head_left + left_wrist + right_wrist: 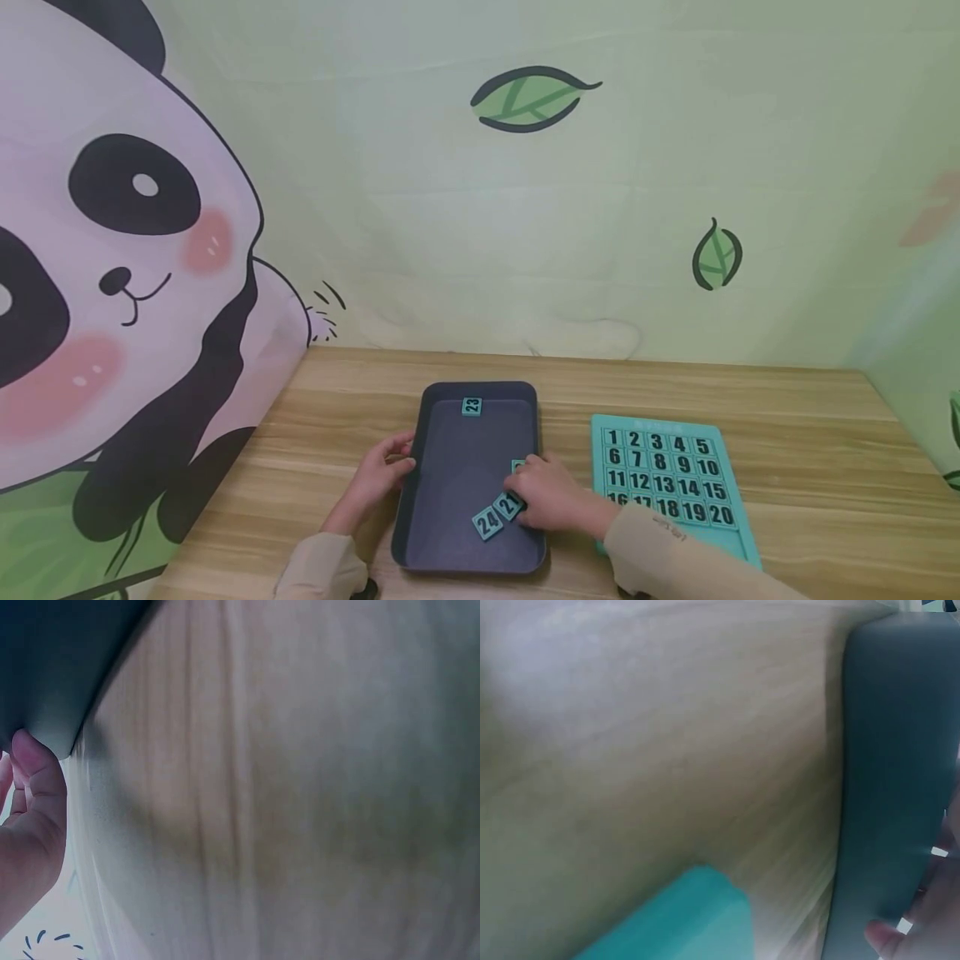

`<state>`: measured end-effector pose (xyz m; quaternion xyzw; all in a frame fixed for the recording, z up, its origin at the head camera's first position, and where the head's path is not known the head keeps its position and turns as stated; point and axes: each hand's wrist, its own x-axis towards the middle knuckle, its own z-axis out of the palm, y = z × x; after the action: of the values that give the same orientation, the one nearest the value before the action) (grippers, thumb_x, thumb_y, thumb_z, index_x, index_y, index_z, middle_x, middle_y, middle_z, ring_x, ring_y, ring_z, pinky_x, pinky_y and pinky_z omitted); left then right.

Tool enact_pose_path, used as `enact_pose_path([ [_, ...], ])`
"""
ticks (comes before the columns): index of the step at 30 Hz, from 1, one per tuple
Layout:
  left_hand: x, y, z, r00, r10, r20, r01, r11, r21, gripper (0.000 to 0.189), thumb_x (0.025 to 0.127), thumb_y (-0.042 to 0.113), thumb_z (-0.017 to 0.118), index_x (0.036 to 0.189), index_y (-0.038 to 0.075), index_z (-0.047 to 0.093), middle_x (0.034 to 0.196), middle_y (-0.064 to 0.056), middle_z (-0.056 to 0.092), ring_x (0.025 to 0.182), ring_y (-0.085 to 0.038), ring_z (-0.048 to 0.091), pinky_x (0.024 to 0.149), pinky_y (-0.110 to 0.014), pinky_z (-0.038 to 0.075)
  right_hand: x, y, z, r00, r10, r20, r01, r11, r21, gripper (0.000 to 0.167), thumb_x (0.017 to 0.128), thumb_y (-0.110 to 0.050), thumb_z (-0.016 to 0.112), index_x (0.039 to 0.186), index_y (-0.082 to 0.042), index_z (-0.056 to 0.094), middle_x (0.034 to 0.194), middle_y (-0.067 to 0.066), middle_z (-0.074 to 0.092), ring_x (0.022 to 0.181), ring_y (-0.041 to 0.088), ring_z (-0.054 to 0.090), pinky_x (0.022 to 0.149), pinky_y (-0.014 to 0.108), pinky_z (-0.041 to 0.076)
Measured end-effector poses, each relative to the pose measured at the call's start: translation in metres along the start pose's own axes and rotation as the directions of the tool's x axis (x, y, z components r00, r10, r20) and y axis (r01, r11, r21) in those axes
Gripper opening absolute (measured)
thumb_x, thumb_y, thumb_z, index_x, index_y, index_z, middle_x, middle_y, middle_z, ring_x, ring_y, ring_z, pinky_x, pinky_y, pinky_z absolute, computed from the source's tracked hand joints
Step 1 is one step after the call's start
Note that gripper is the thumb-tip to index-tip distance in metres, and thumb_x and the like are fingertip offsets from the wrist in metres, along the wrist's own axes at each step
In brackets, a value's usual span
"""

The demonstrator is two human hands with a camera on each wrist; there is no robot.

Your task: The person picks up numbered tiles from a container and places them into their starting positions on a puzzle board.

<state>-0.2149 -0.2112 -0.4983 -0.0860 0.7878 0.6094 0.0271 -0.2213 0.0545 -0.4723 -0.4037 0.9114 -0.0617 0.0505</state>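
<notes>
A dark shallow tray (468,467) lies lengthwise away from me, with several teal number tiles in it. My left hand (381,475) touches its left side; in the left wrist view the thumb (34,754) lies along the outer wall. Reaching over the right rim, my right hand (553,493) has curled fingers around tile 21 (510,505), thumb and fingertip at its edges. Tile 24 (487,523) lies just beside it, nearer me. Another tile (517,464) is mostly hidden behind the hand. Tile 23 (472,407) sits alone at the far end.
Right of the tray, a teal number board (735,508) holds tiles in rows numbered 1 to 20; the right forearm covers its lower left part. Both stand on a wood-grain table (570,379). Behind is a cloth backdrop (420,208) with a panda and leaves.
</notes>
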Motion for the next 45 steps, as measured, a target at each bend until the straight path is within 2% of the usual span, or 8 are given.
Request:
enact_pose_path([
  [6, -0.001, 0.001, 0.001, 1.0, -0.005, 0.003, 0.005, 1.0, 0.004, 0.043, 0.081, -0.003, 0.052, 0.123, -0.002, 0.047, 0.106, -0.018, 0.05, 0.093, -0.02, 0.053, 0.059, -0.03, 0.046, 0.001, -0.001, 0.005, 1.0, 0.023, -0.003, -0.023, 0.998, 0.05, 0.036, 0.069, -0.023, 0.069, 0.104, -0.018, 0.063, 0.096, 0.0, 0.063, 0.083, 0.015, 0.049, 0.076, 0.038, 0.037],
  [13, 0.001, 0.0, 0.001, 1.0, -0.009, -0.008, 0.009, 1.0, -0.001, 0.043, 0.08, -0.004, 0.051, 0.123, -0.001, 0.048, 0.106, -0.017, 0.05, 0.092, -0.02, 0.053, 0.06, -0.03, 0.046, 0.002, 0.001, 0.004, 1.0, 0.013, 0.009, -0.014, 0.996, 0.09, 0.03, 0.071, -0.027, 0.068, 0.099, -0.018, 0.065, 0.092, -0.003, 0.063, 0.081, 0.012, 0.046, 0.073, 0.035, 0.035],
  [19, 0.001, 0.0, 0.002, 1.0, -0.004, -0.014, 0.004, 1.0, -0.009, 0.043, 0.08, -0.005, 0.051, 0.122, -0.002, 0.048, 0.104, -0.017, 0.051, 0.093, -0.022, 0.054, 0.06, -0.03, 0.046, -0.004, 0.003, -0.007, 0.998, 0.002, -0.067, 0.006, 0.992, 0.13, 0.03, 0.07, -0.03, 0.068, 0.096, -0.015, 0.066, 0.091, -0.003, 0.059, 0.085, 0.013, 0.047, 0.084, 0.044, 0.037],
  [25, 0.0, 0.001, 0.002, 1.0, 0.004, -0.008, -0.004, 1.0, -0.003, 0.043, 0.081, -0.004, 0.051, 0.123, -0.001, 0.047, 0.107, -0.019, 0.05, 0.1, -0.028, 0.053, 0.061, -0.031, 0.048, -0.015, 0.01, -0.018, 0.982, -0.012, -0.187, 0.037, 0.991, 0.131, 0.028, 0.067, -0.025, 0.07, 0.092, -0.013, 0.065, 0.09, -0.002, 0.061, 0.089, 0.016, 0.052, 0.086, 0.05, 0.038],
  [29, 0.0, 0.001, 0.002, 1.0, 0.004, -0.01, -0.004, 1.0, 0.01, 0.043, 0.081, -0.004, 0.051, 0.123, -0.001, 0.047, 0.108, -0.019, 0.05, 0.101, -0.029, 0.052, 0.062, -0.032, 0.048, -0.025, 0.015, -0.026, 0.981, 0.021, -0.192, 0.01, 0.987, 0.16, 0.028, 0.067, -0.024, 0.071, 0.092, -0.014, 0.065, 0.092, -0.003, 0.062, 0.091, 0.017, 0.053, 0.089, 0.051, 0.036],
  [34, 0.0, 0.0, 0.002, 1.0, 0.001, -0.016, 0.0, 1.0, 0.009, 0.043, 0.08, -0.005, 0.05, 0.122, -0.002, 0.048, 0.107, -0.019, 0.05, 0.1, -0.028, 0.053, 0.062, -0.032, 0.048, -0.041, 0.025, -0.036, 0.976, 0.051, -0.213, -0.01, 0.982, 0.189, 0.026, 0.066, -0.022, 0.07, 0.09, -0.016, 0.063, 0.09, -0.006, 0.062, 0.091, 0.015, 0.054, 0.088, 0.047, 0.036],
  [39, 0.0, 0.0, 0.002, 1.0, -0.004, -0.013, 0.004, 1.0, 0.004, 0.043, 0.08, -0.006, 0.05, 0.123, -0.002, 0.047, 0.107, -0.019, 0.049, 0.096, -0.026, 0.053, 0.062, -0.032, 0.048, -0.057, 0.041, -0.037, 0.966, 0.072, -0.246, -0.023, 0.98, 0.197, 0.026, 0.066, -0.026, 0.071, 0.089, -0.018, 0.063, 0.085, -0.01, 0.061, 0.084, 0.01, 0.054, 0.078, 0.036, 0.039],
  [45, 0.001, 0.0, 0.002, 1.0, -0.01, -0.007, 0.01, 1.0, 0.001, 0.043, 0.081, -0.005, 0.05, 0.123, -0.001, 0.047, 0.107, -0.018, 0.048, 0.093, -0.023, 0.054, 0.062, -0.032, 0.048, -0.079, 0.057, -0.04, 0.966, 0.142, -0.215, -0.086, 0.965, 0.248, 0.03, 0.068, -0.03, 0.072, 0.094, -0.019, 0.066, 0.084, -0.012, 0.059, 0.08, 0.009, 0.053, 0.069, 0.026, 0.042],
])
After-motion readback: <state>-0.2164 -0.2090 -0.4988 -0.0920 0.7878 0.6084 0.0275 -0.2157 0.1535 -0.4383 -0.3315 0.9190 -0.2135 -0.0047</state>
